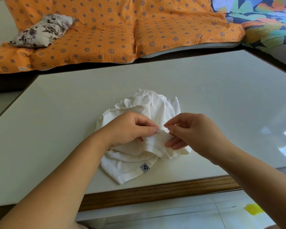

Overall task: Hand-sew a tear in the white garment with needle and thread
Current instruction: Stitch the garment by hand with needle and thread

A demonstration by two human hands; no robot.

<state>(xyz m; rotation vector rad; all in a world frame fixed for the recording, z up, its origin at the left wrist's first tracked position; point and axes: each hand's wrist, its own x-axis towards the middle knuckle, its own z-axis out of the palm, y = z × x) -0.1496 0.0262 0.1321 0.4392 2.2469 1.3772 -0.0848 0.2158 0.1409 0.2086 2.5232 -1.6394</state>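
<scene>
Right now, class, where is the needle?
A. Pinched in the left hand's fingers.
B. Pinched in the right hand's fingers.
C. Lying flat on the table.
B: the right hand pinches the needle just above the white garment, while the left hand grips that garment.

Pale glossy table [56, 113], wooden front edge, fills mid-frame. One crumpled white garment [127, 162] lies on it, centre frame.

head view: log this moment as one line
step: stitching | left hand: pinches crumpled white cloth garment | right hand: pinches thin metal needle at the fold | garment: on pale glossy table
</scene>
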